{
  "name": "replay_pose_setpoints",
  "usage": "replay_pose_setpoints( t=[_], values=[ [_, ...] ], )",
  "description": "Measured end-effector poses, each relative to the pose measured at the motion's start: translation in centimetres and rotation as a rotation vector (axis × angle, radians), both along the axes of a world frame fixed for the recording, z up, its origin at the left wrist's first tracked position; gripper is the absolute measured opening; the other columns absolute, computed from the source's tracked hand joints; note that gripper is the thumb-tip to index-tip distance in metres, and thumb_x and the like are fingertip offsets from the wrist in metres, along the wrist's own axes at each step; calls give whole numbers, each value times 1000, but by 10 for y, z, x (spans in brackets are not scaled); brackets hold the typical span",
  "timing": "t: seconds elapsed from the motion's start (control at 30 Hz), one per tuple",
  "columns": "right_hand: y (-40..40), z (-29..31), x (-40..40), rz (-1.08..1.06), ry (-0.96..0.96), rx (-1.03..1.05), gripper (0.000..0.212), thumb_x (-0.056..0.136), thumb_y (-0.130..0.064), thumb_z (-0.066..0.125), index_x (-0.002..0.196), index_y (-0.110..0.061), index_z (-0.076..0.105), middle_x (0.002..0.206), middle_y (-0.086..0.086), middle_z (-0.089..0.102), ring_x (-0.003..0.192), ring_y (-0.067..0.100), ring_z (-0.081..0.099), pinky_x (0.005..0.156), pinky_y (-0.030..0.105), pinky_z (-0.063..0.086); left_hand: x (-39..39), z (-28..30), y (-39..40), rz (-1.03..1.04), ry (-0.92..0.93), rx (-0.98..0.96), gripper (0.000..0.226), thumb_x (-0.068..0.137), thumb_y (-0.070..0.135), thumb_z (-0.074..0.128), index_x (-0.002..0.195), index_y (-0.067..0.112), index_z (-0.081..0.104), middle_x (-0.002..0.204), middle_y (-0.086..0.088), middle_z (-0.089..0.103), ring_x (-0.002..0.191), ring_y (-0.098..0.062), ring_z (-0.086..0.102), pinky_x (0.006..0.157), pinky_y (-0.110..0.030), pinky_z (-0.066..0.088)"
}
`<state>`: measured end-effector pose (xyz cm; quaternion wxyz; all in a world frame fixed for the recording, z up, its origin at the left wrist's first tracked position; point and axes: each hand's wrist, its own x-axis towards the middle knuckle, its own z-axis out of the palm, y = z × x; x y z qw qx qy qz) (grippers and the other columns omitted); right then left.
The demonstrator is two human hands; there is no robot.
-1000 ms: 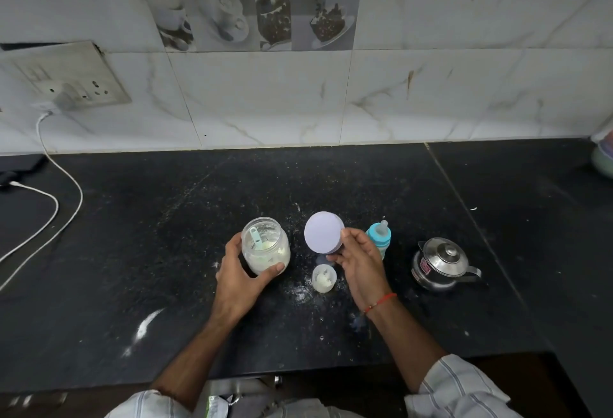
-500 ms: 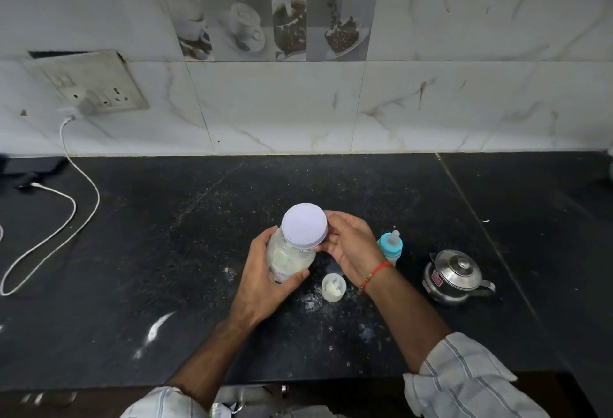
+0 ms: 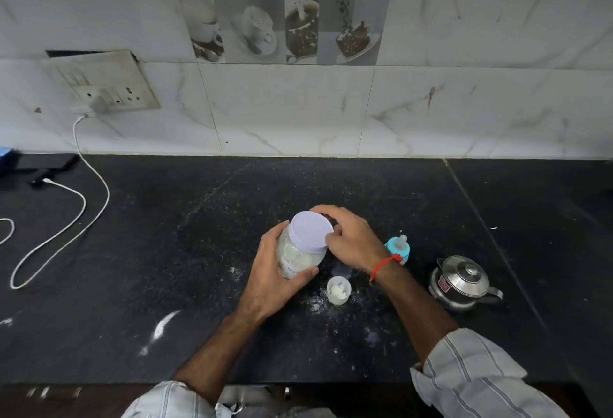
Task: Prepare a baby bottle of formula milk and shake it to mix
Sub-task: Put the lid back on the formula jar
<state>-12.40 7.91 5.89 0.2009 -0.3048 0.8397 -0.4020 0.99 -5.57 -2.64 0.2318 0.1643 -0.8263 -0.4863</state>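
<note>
- my left hand (image 3: 277, 276) is wrapped round the clear formula jar (image 3: 297, 260), fingers curled on its side, holding it tilted above the black counter (image 3: 172, 252).
- my right hand (image 3: 350, 242) curls over the jar's pale lilac lid (image 3: 310, 232), fingers hooked on the far rim and thumb on the near edge; the lid sits on the jar mouth.
- white powder shows inside the jar through its wall.
- the small bottle (image 3: 338, 290) stands open on the counter just below my right wrist, with a little white powder inside.
- the blue teat cap (image 3: 398, 247) stands just behind my right wrist, near the bottle.
- a steel kettle (image 3: 462, 281) with its lid on sits to the right, apart from the bottle.
- the counter is dark speckled stone, dusted with spilled powder round the bottle, with a white smear (image 3: 162, 324) toward the front left.
- a seam runs across the stone on the right.
- the wall behind is white marble-look tile with a band of coffee-cup picture tiles (image 3: 282, 19).
- a switch plate (image 3: 106, 84) on the left wall has a charger plugged in; its white cable (image 3: 89, 192) loops over the counter.
</note>
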Motion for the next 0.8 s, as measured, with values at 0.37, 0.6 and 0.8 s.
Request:
replay_pose_setpoints(
  t=[0.37,0.6,0.8],
  values=[
    [14,28,-18,453,171,294,79,96,-41,71,162,-38,27,161,-3,32,143,24,33,119,38,32,-1,10,-2,-90,-50,2,95,72,41,93,150,36,40,146,13,54,133,-13,55,106,-45,51],
    [22,37,-28,530,81,236,77,82,-29,87,147,-43,47,142,-11,50,117,14,59,103,38,54,1,26,-17,-216,-83,-80,89,68,39,91,145,43,46,138,13,58,127,-16,59,103,-48,52],
    [25,35,-14,287,10,92,63,76,-59,81,128,-27,65,97,-1,76,74,13,74,81,39,64,1,50,-18,-245,-86,-231,88,66,41,93,140,43,45,128,32,52,121,8,48,105,-36,44]
  ],
)
